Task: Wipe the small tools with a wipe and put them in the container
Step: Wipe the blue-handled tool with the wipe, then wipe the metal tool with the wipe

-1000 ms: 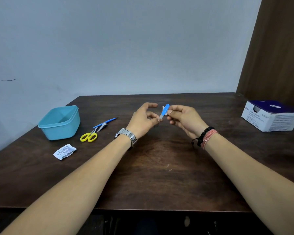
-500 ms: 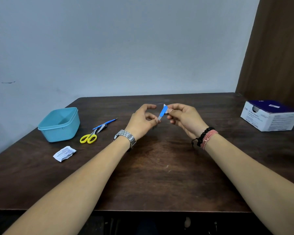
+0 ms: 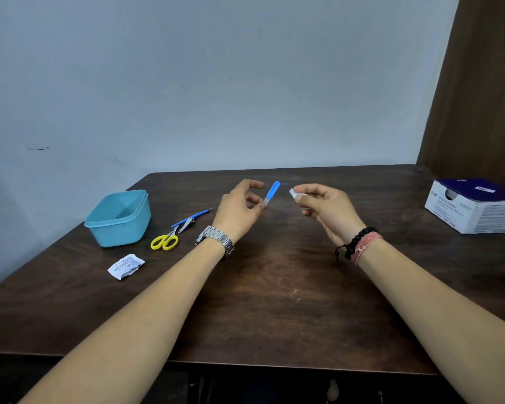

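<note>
My left hand (image 3: 239, 208) pinches the metal end of a small blue-handled tool (image 3: 272, 191), which tilts up to the right above the table. My right hand (image 3: 325, 207) holds a small folded white wipe (image 3: 295, 193) a short gap to the right of the tool, not touching it. A light blue plastic container (image 3: 118, 218) stands open on the left of the table. Beside it lie yellow-handled scissors (image 3: 165, 240), a metal nail clipper (image 3: 187, 224) and a thin blue-handled tool (image 3: 191, 217).
A torn white wipe packet (image 3: 125, 266) lies near the left front of the dark wooden table (image 3: 274, 301). A white and purple box of swabs (image 3: 475, 205) stands at the right edge. A wall rises behind the table.
My hands have drawn apart: the wipe in my right hand has come off the blue tool and moved right, while my left hand keeps the tool.
</note>
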`<control>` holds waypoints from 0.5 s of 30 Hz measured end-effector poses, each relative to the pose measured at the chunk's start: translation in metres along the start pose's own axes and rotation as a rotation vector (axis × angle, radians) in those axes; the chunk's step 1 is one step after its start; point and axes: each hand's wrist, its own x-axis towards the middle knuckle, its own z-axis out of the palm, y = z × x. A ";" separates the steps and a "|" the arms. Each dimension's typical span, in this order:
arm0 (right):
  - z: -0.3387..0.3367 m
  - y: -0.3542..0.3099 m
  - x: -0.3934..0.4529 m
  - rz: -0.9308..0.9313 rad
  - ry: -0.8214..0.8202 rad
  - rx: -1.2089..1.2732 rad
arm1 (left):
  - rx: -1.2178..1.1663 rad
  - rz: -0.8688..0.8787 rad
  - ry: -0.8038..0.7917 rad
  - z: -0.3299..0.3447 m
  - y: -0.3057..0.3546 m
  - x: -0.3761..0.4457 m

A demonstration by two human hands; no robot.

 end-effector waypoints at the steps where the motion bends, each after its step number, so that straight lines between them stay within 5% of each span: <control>1: 0.000 0.001 0.000 -0.003 -0.008 0.001 | 0.013 -0.007 0.014 -0.004 -0.001 0.000; 10: 0.007 0.007 0.002 -0.037 -0.030 0.045 | 0.147 -0.030 0.176 -0.089 -0.035 -0.012; 15: 0.011 0.010 -0.001 0.012 -0.074 0.085 | 0.432 -0.100 0.345 -0.160 -0.058 -0.009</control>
